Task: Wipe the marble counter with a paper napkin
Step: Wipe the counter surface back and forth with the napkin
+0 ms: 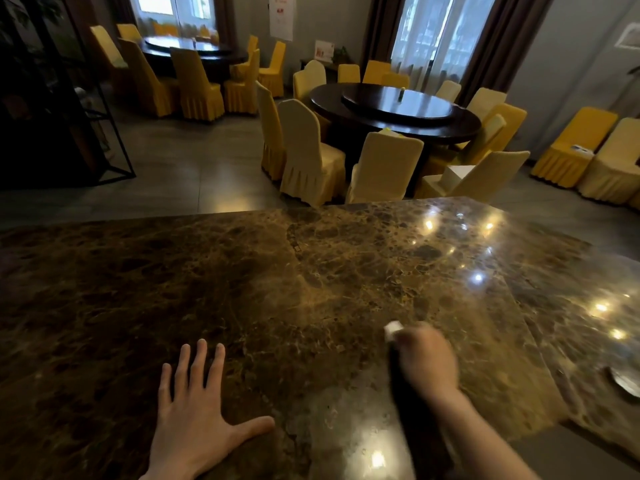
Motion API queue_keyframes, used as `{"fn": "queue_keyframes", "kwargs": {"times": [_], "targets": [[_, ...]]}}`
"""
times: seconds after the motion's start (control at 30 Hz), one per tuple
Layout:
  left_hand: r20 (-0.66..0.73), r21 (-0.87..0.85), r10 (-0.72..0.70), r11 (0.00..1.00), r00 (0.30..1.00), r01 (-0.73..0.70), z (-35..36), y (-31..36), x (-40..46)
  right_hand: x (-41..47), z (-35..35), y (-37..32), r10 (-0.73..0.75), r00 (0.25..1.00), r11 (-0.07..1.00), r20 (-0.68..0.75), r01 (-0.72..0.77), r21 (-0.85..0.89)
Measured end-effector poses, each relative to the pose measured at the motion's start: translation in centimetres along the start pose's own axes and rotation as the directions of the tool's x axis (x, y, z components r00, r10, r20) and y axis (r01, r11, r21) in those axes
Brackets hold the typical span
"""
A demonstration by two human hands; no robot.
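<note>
A wide brown marble counter fills the lower half of the head view, glossy with lamp reflections on its right side. My left hand lies flat on the marble near the front edge, fingers spread, holding nothing. My right hand is blurred and pressed down on the counter right of centre, closed over a white paper napkin. Only a small corner of the napkin shows past the fingertips; the rest is hidden under the hand.
A small dark round dish sits at the counter's right edge. Beyond the far edge stand yellow-covered chairs around a dark round table, with a second table set at the back left.
</note>
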State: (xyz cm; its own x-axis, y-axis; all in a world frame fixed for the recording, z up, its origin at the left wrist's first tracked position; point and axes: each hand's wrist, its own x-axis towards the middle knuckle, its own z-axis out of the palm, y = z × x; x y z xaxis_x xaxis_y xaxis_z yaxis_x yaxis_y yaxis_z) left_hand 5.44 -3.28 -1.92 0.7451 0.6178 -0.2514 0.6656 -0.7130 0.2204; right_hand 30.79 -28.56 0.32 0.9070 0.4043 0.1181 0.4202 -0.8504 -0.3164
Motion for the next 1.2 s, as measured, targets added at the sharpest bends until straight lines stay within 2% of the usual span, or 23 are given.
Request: {"fn": "queue_keyframes", "kwargs": {"times": [0.07, 0.1, 0.17, 0.23, 0.3, 0.33, 0.4, 0.43, 0.47, 0.53, 0.6, 0.67, 0.73, 0.77, 0.87, 1.0, 1.13, 1.2], "targets": [[0.003, 0.013, -0.004, 1.0, 1.0, 0.004, 0.0, 0.0, 0.1, 1.9, -1.2, 3.5, 0.232, 0.968, 0.973, -0.095, -0.231, 0.02], [0.005, 0.011, -0.005, 1.0, 1.0, 0.005, 0.0, 0.1, 0.1, 2.2, -1.3, 3.8, 0.301, 0.947, 0.954, -0.109, -0.299, 0.033], [-0.012, -0.018, -0.002, 1.0, 1.0, 0.001, 0.1, 0.1, 0.2, 1.6, -0.3, 1.3, 0.306, 0.947, 0.952, -0.094, -0.304, 0.031], [-0.023, -0.03, 0.004, 1.0, 1.0, -0.004, 0.2, 0.0, 0.2, -0.1, 1.3, -3.6, 0.141, 0.989, 0.988, -0.031, -0.139, 0.06], [-0.015, -0.026, 0.001, 1.0, 1.0, -0.001, 0.2, 0.0, 0.2, -3.1, 2.7, -9.3, -0.113, 0.992, 0.984, 0.048, 0.105, 0.142], [-0.007, -0.022, -0.002, 1.0, 1.0, 0.002, 0.2, 0.0, 0.3, -4.7, 2.9, -11.8, -0.25, 0.962, 0.956, 0.112, 0.226, 0.186], [0.001, 0.0, -0.005, 1.0, 1.0, 0.005, 0.1, -0.1, 0.2, -6.9, 3.0, -14.2, -0.484, 0.838, 0.87, 0.25, 0.433, 0.233], [0.005, 0.008, -0.004, 1.0, 1.0, 0.004, 0.1, -0.1, 0.2, -7.0, 2.7, -14.0, -0.534, 0.8, 0.844, 0.275, 0.486, 0.224], [0.007, 0.007, -0.003, 1.0, 1.0, 0.003, 0.1, -0.1, 0.2, -6.7, 2.6, -13.0, -0.533, 0.809, 0.845, 0.249, 0.49, 0.214], [-0.011, -0.009, 0.001, 1.0, 1.0, -0.001, 0.1, -0.2, 0.0, -4.6, 2.8, -9.9, -0.412, 0.901, 0.907, 0.136, 0.389, 0.163], [-0.022, -0.016, 0.007, 1.0, 1.0, -0.008, 0.0, -0.1, -0.2, -1.5, 2.5, -6.1, -0.18, 0.984, 0.979, 0.013, 0.178, 0.101], [-0.02, -0.019, 0.011, 1.0, 1.0, -0.012, 0.0, -0.1, -0.1, 0.9, 1.8, -3.7, 0.021, 0.999, 0.997, -0.027, -0.019, 0.072], [-0.021, -0.014, 0.012, 1.0, 1.0, -0.012, 0.0, -0.2, -0.1, 1.6, 2.0, -3.9, 0.098, 0.994, 0.995, -0.052, -0.096, 0.037], [-0.02, -0.009, 0.012, 1.0, 1.0, -0.012, 0.0, -0.2, 0.0, 1.4, 2.2, -4.9, 0.09, 0.995, 0.996, -0.048, -0.088, 0.027], [-0.023, 0.003, 0.016, 1.0, 1.0, -0.016, 0.2, -0.3, 0.0, -0.3, 3.5, -9.3, -0.053, 0.998, 0.997, -0.023, 0.054, 0.056], [-0.035, 0.011, 0.019, 1.0, 0.999, -0.019, 0.5, -0.5, 0.1, -2.6, 5.2, -13.2, -0.255, 0.967, 0.953, -0.022, 0.255, 0.164], [-0.031, 0.024, 0.023, 0.999, 0.999, -0.022, 0.6, -0.6, 0.3, -5.4, 5.1, -14.0, -0.463, 0.885, 0.854, 0.048, 0.431, 0.29], [-0.045, 0.018, 0.03, 0.999, 0.999, -0.029, 0.7, -0.6, 0.2, -6.4, 4.6, -13.3, -0.545, 0.832, 0.815, 0.098, 0.499, 0.295]]}}
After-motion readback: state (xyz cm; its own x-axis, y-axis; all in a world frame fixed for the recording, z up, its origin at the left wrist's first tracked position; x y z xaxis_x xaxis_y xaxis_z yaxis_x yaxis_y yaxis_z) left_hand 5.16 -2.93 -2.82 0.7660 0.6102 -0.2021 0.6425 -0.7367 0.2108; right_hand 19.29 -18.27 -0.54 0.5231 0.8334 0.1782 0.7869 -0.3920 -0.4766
